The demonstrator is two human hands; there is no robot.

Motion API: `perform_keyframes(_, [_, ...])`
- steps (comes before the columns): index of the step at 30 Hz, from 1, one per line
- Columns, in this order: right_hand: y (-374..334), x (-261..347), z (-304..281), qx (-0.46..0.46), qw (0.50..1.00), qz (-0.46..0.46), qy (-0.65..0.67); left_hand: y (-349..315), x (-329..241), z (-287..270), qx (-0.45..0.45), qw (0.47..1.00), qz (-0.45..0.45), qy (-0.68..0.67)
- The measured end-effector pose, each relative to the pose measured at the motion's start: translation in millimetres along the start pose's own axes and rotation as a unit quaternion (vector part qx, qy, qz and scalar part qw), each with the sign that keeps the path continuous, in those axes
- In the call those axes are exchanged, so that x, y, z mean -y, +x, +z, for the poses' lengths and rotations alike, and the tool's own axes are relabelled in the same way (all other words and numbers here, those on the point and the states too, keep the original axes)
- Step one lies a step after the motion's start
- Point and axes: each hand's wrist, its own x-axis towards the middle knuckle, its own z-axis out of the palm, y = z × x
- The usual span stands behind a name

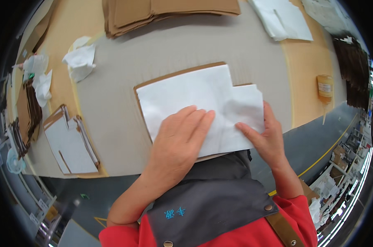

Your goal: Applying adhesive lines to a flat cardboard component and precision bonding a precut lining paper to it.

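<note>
Two bare hands work on one white sheet (182,96), which lies over a brown panel (211,66) at the middle of the worktable's (112,82) near edge; the panel shows as a thin border along the far and left sides. The left hand (176,142) lies flat with its fingers together, gripping nothing, and seems to press the sheet smooth and steady; the right hand (269,133) pinches the sheet's right edge, thumb on top and fingers beyond, probably to control that corner; whether the panel is pinched too, I cannot tell. The brown stack (170,7) at the far edge and the white-faced pieces (71,142) at the near left corner seem set aside to leave working room. As for containers, a bottle (325,86) near the right edge holds something amber, its thin nozzle pointing nearward; a clear plastic bottle (36,64) stands near the left edge, its contents too unclear to tell.
</note>
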Motion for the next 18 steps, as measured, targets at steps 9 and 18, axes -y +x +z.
perform_keyframes(9, [0, -8, -3, -0.002, 0.999, -0.030, -0.033, 34, -2, 37, 0.047, 0.993, 0.070, 0.079])
perform_keyframes(18, [3, -8, -5, 0.009, 0.997, -0.039, -0.063, 38, -2, 36, 0.055, 0.990, 0.045, 0.120])
